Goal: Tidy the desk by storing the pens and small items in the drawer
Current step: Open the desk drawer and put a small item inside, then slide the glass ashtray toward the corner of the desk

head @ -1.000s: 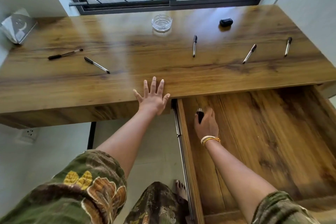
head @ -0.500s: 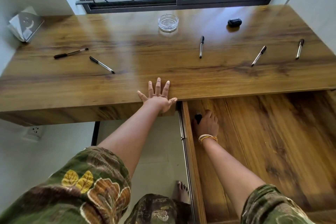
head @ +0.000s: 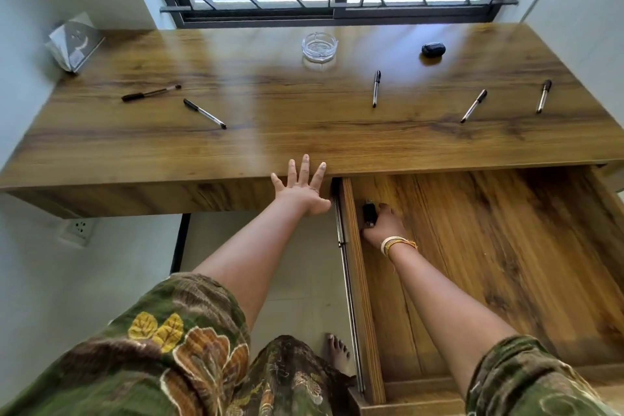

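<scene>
The wooden drawer (head: pixel 506 246) stands pulled out at the lower right. My right hand (head: pixel 385 224) is inside it by the left wall, fingers closed around a small black item (head: pixel 369 214) that touches the drawer floor. My left hand (head: pixel 300 187) is spread flat against the desk's front edge (head: pixel 135 192), holding nothing. On the desk top lie several pens: two at the left (head: pixel 150 93) (head: pixel 204 113), one in the middle (head: pixel 376 88) and two at the right (head: pixel 473 106) (head: pixel 543 95). A small black case (head: pixel 433 50) sits at the back right.
A glass ashtray (head: pixel 319 45) stands at the back centre under the barred window. A folded silver-grey packet (head: pixel 75 41) leans in the back left corner. A wall socket (head: pixel 78 228) is below the desk. My bare foot (head: pixel 337 353) is beside the drawer rail.
My right hand has moved with the black item deeper into the drawer toward its left wall and lowered it to the floor. The left hand stays on the desk edge; the view tilted up.
</scene>
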Demonstrator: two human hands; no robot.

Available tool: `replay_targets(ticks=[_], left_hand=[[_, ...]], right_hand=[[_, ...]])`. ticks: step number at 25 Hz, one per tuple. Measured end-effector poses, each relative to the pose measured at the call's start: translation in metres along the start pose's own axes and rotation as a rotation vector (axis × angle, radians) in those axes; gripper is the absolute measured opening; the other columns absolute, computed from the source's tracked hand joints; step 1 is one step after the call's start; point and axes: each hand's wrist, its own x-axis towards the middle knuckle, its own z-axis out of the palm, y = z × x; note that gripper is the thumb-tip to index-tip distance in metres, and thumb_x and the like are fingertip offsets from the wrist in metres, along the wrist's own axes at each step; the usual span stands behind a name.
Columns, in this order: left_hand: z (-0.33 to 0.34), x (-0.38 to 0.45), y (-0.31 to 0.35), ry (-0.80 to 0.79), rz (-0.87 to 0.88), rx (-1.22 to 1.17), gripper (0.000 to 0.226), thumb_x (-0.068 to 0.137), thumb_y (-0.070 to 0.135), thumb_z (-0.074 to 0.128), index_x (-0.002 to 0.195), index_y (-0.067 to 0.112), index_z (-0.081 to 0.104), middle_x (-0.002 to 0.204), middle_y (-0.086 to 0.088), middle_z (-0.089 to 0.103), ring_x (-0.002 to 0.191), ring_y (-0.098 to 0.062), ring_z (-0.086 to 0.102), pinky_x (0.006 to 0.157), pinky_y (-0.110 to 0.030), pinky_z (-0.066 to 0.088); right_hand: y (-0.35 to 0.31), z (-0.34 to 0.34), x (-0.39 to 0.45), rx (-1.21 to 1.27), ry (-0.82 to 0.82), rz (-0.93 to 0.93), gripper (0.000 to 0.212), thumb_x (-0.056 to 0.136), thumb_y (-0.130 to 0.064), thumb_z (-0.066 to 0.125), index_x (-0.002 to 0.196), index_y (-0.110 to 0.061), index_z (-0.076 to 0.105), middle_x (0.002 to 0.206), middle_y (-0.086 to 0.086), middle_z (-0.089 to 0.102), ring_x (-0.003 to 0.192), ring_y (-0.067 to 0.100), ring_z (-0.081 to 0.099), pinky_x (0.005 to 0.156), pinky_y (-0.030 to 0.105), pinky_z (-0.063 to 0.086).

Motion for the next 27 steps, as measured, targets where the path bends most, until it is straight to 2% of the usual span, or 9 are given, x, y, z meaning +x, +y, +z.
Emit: replay_targets(ticks=[2,4,7,10,13,17,24,27], left_hand=[[0.001,-0.016,-0.010,0.054,0.054,-0.054,0.081,0.093,0.043,0.042,0.152,0.034,-0.013,0.159,0.002,-0.028,0.146,-0.023,-0.025,0.113,-0.063,-0.010],[0.009,-0.036,-0.023,0.163,0.050,-0.090,0.076,0.096,0.042,0.042,0.154,0.025,-0.005,0.163,0.000,-0.015,0.149,-0.019,-0.013,0.115,-0.060,-0.004],[0.019,-0.067,-0.050,0.265,0.015,-0.123,0.071,0.098,0.041,0.042,0.155,0.019,0.005,0.163,-0.008,-0.001,0.150,-0.023,-0.003,0.116,-0.059,0.000],[0.020,-0.089,-0.078,0.393,0.005,-0.198,0.066,0.097,0.039,0.045,0.153,0.017,0.018,0.161,-0.011,0.014,0.150,-0.024,0.009,0.116,-0.059,0.005],[0.013,-0.100,-0.103,0.538,-0.010,-0.234,0.059,0.097,0.035,0.048,0.148,0.014,0.031,0.156,-0.012,0.028,0.146,-0.025,0.022,0.116,-0.060,0.012],[-0.006,-0.097,-0.128,0.590,-0.054,-0.256,0.054,0.096,0.033,0.049,0.144,0.013,0.037,0.152,-0.013,0.034,0.142,-0.027,0.030,0.114,-0.062,0.016],[-0.040,-0.037,-0.178,0.646,-0.046,-0.187,0.051,0.096,0.030,0.048,0.143,0.011,0.039,0.151,-0.014,0.037,0.140,-0.029,0.034,0.113,-0.062,0.019],[-0.063,0.006,-0.183,0.665,0.020,-0.088,0.051,0.096,0.031,0.047,0.143,0.012,0.040,0.150,-0.012,0.039,0.141,-0.025,0.033,0.113,-0.058,0.020]], right_hand=[[-0.009,-0.006,-0.010,0.019,0.056,0.010,0.055,0.081,-0.020,0.065,0.130,-0.006,0.045,0.126,0.019,0.056,0.113,0.037,0.057,0.091,0.041,0.052],[-0.025,-0.010,-0.024,0.050,0.236,-0.064,0.041,0.085,-0.017,0.059,0.123,-0.003,0.050,0.119,0.020,0.057,0.108,0.036,0.059,0.088,0.043,0.053],[-0.060,-0.014,-0.044,0.045,0.370,-0.212,0.036,0.085,-0.011,0.053,0.120,-0.003,0.056,0.117,0.018,0.058,0.108,0.034,0.058,0.091,0.043,0.050],[-0.099,-0.006,-0.056,-0.021,0.339,-0.341,0.034,0.085,-0.011,0.054,0.118,-0.004,0.059,0.116,0.017,0.060,0.110,0.032,0.057,0.095,0.039,0.048],[-0.134,0.009,-0.065,-0.046,0.306,-0.454,0.033,0.086,-0.012,0.056,0.117,-0.005,0.060,0.114,0.015,0.062,0.107,0.030,0.059,0.093,0.038,0.051],[-0.187,0.019,-0.056,-0.072,0.274,-0.542,0.028,0.087,-0.014,0.054,0.112,-0.005,0.062,0.111,0.013,0.063,0.103,0.029,0.060,0.089,0.039,0.053],[-0.255,0.026,0.024,-0.077,0.279,-0.507,0.032,0.087,-0.016,0.051,0.115,-0.004,0.060,0.115,0.017,0.061,0.107,0.034,0.058,0.092,0.041,0.051],[-0.277,0.027,0.071,-0.054,0.341,-0.469,0.031,0.086,-0.014,0.051,0.113,-0.002,0.060,0.113,0.018,0.062,0.107,0.034,0.057,0.090,0.039,0.050]])
